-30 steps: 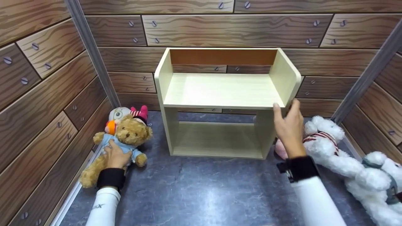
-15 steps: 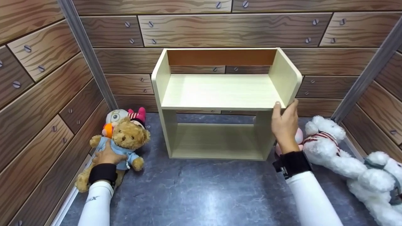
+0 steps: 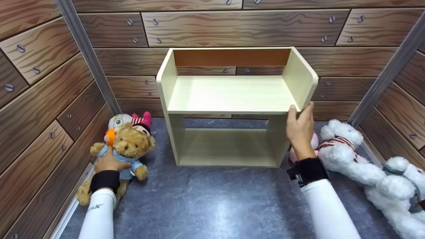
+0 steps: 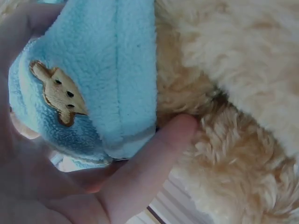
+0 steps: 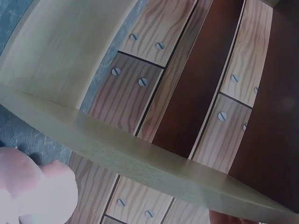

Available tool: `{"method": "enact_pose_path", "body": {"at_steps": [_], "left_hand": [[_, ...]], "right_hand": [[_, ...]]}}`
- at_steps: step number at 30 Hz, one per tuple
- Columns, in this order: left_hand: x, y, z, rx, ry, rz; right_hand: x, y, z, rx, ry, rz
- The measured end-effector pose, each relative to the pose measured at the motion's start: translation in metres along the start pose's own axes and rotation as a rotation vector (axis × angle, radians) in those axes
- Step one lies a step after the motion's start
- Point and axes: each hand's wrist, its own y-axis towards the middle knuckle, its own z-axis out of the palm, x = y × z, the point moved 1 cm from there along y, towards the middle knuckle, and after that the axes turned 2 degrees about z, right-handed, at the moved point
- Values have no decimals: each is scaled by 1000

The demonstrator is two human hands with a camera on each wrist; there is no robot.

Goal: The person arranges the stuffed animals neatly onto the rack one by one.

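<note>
A tan teddy bear [image 3: 131,142] in a light blue top leans at the left wall in the head view. My left hand [image 3: 109,163] grips it round the body; in the left wrist view, thumb and fingers lie on either side of the blue top [image 4: 112,70], which bears a small bear's-head patch. A pale wooden two-tier shelf [image 3: 229,94] stands upright by the back wall. My right hand [image 3: 300,131] holds its right side panel [image 3: 300,79], the thumb in front and the fingers on the outer face. That panel's edge crosses the right wrist view.
Behind the bear sit a one-eyed toy [image 3: 119,121] and a pink-and-black doll [image 3: 142,121]. Right of the shelf lie a pink plush [image 3: 313,142] and two white plush toys, one with a striped scarf [image 3: 340,142]. Wood-patterned walls surround the dark floor [image 3: 199,199].
The whole head view has shifted slightly. My left hand has settled lower and more closely round the bear's body. My right fingers have closed in on the shelf's side panel; the shelf stays put.
</note>
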Motion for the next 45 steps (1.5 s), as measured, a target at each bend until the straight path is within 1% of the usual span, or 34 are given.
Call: {"method": "enact_pose_path", "body": {"at_steps": [2,6,8,11,15,20,22,24,29,31,34,37,40,42,45], "left_hand": [[3,-1,-2,-18,-15,-7],[6,-7,-3,-51,-39,-58],[6,-11,-2,-79,-42,-79],[7,-17,2,-134,-29,-67],[3,-29,5,-198,-32,-25],[-10,-49,8,-230,-75,-2],[-20,-59,11,-246,-94,14],[-31,-69,14,-284,-120,46],[-66,-90,28,-424,-218,187],[-80,-97,35,-460,-271,252],[-99,-105,47,-500,-345,328],[-119,-112,63,-537,-398,373],[-140,-117,80,-567,-446,411],[-155,-117,90,-578,-464,422],[-175,-113,103,-589,-475,403]], "right_hand": [[1,0,0,0,10,5],[1,1,1,-7,16,9],[1,2,1,-4,19,11],[2,2,1,4,19,20],[2,0,1,-1,11,21],[-1,-1,2,-1,3,23],[-1,-1,2,3,2,24],[-1,-1,1,3,2,20],[0,0,0,4,5,16],[0,0,1,6,6,20],[1,0,1,10,9,27],[0,-1,0,16,7,35],[0,-2,-1,22,10,43],[2,-2,-1,19,17,42],[5,-2,0,23,31,43]]}}
